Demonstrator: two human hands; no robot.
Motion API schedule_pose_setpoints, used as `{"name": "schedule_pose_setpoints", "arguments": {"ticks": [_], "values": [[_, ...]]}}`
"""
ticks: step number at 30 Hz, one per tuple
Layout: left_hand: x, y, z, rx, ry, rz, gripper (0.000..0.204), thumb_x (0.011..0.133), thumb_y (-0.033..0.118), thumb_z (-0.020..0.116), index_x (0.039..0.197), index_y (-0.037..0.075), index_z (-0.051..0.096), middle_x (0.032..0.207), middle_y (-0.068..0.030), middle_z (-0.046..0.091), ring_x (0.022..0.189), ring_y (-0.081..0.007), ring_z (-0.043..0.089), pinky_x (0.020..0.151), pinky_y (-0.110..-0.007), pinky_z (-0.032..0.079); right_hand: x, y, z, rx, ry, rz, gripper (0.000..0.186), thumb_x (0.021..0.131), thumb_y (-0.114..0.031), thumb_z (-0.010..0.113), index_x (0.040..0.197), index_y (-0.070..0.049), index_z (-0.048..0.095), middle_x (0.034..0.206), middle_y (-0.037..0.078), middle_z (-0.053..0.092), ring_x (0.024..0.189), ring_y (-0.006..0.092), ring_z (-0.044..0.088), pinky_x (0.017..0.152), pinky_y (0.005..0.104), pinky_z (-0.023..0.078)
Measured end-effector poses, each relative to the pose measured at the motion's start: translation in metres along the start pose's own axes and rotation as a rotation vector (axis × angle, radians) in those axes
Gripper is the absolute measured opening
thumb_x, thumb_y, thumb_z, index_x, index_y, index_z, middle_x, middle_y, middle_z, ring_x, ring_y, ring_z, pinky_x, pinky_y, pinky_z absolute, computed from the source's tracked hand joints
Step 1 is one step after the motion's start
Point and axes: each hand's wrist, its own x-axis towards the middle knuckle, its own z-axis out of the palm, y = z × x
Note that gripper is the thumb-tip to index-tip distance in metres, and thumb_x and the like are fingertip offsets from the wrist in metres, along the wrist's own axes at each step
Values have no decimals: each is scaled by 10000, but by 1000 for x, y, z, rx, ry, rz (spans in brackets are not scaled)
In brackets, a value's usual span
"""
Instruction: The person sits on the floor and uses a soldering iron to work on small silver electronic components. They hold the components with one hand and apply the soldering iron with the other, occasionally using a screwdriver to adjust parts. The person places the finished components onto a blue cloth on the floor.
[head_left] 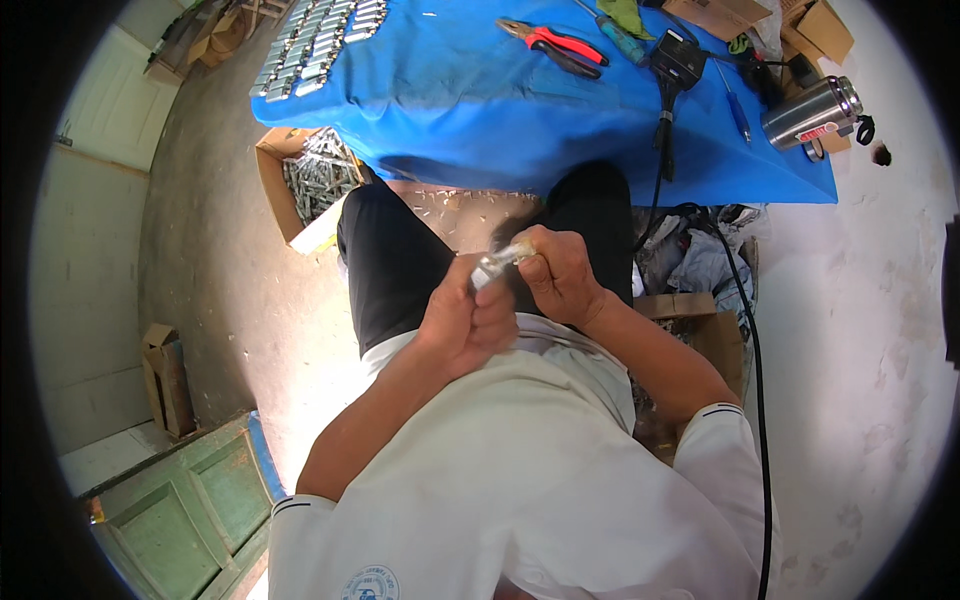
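Observation:
Over my lap, my left hand is closed round a small silver metal part, which juts out past its thumb. Close beside it on the right, my right hand is closed too, its thumb and fingers pinched at the far end of that part. Something pale and yellowish shows at those fingertips. Blur hides whether this is the part's own end or a separate piece. Both hands sit in front of the blue-covered table, a little short of its near edge.
Rows of silver metal parts lie at the table's left. Red-and-black pliers, a blue screwdriver, a black device and a steel flask are farther right. Beside my knee stands a metal-filled cardboard box; a black cable hangs right.

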Motion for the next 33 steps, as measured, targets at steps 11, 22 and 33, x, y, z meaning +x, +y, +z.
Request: {"name": "schedule_pose_setpoints", "arguments": {"ticks": [11, 22, 33], "values": [[13, -10, -5, -5, -153, 7, 496, 947, 452, 385, 554, 152, 351, 450, 44, 253, 367, -97, 218, 399, -253, 215, -29, -34, -5, 860, 213, 573, 399, 1011, -404, 410, 1056, -37, 560, 701, -20, 436, 596, 59, 369, 540, 219, 331], [18, -12, -17, -25, -189, 106, 486, 951, 445, 415, 586, 124, 403, 496, 33, 304, 408, -94, 253, 420, -248, 235, -79, -22, -26, 1354, 310, 830, 452, 988, -473, 397, 1002, -52, 563, 665, -5, 419, 523, 97, 354, 522, 258, 348], [23, -13, -19, 13, -130, 107, 473, 934, 449, 457, 608, 108, 423, 531, 27, 339, 446, -87, 272, 444, -241, 228, -74, -26, -26, 1561, 267, 873, 351, 960, -303, 414, 1082, -10, 566, 669, 13, 478, 521, 106, 386, 539, 275, 382]]}}
